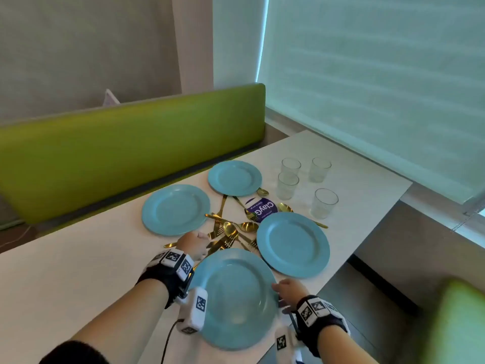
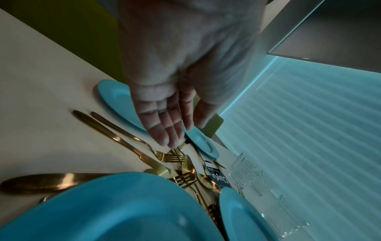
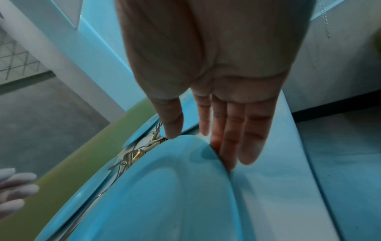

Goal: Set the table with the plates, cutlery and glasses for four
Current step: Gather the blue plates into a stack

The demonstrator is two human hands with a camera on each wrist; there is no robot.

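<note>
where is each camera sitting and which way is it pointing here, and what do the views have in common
Head: worn on the head, looking forward and down at the table with four blue plates, gold cutlery pile and four glasses; both forearms, left hand and right hand show.
Left wrist: looks along the open left hand toward the cutlery pile.
Right wrist: looks along the right hand, fingers at the nearest plate rim.
Shared: all three show the nearest plate and the cutlery.

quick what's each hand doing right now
Left hand: open, fingers straight over the gold cutlery, holding nothing.
Right hand: open, straight fingers against the nearest plate rim.
</note>
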